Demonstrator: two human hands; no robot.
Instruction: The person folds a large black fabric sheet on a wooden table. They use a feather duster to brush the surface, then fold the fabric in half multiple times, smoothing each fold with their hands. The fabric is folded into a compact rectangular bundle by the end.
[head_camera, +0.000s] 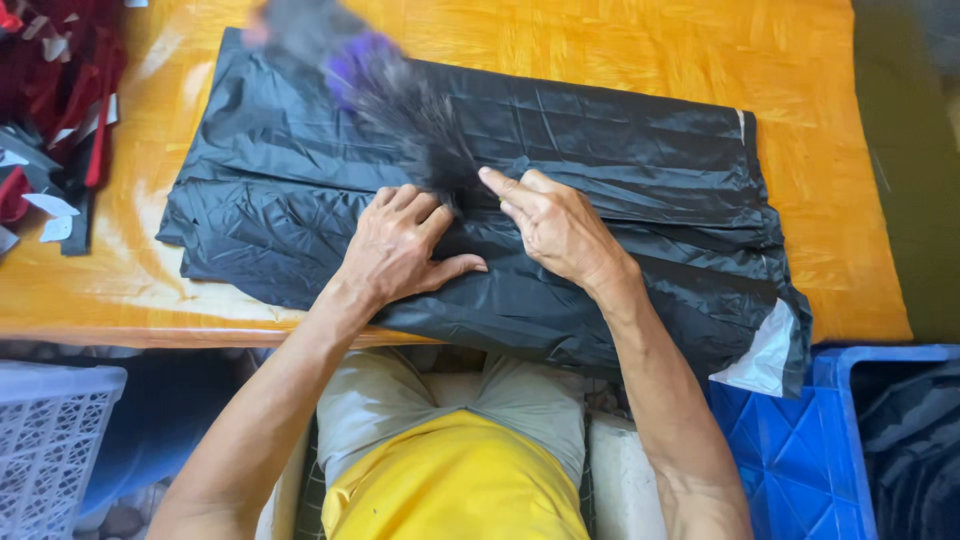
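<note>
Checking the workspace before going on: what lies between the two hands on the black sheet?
In the head view, a dark feathery tuft ends between the left hand and right hand, lying on the black plastic sheet.

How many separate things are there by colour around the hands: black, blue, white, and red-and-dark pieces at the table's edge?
Black: 1, the black garment spread on the orange table, with the left hand and right hand resting on it.
Blue: 1, the blue crate.
White: 1, the white basket.
Red and dark: 1, the heap of scraps; single pieces are too jumbled to count.
Total: 4
</note>
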